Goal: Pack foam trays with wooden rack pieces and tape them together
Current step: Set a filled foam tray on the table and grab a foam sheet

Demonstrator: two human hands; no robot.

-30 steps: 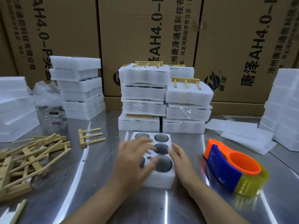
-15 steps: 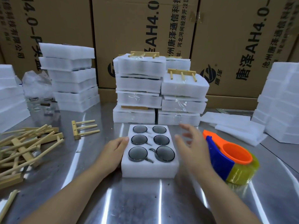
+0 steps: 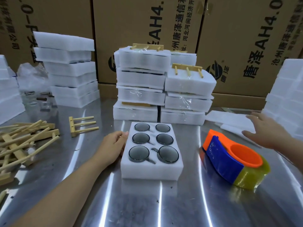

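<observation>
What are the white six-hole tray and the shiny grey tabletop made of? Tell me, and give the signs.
White six-hole tray: likely soft foam; matt, with slightly fuzzy cut edges. Shiny grey tabletop: seemingly brushed steel; it shows streaky, mirror-like reflections of the lights.

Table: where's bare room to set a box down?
The table is bare along its near edge, in front of the foam tray, and in the strip between tray and tape dispenser. Crowded: wooden pieces on the left, taped stacks behind, foam sheets far right.
</observation>
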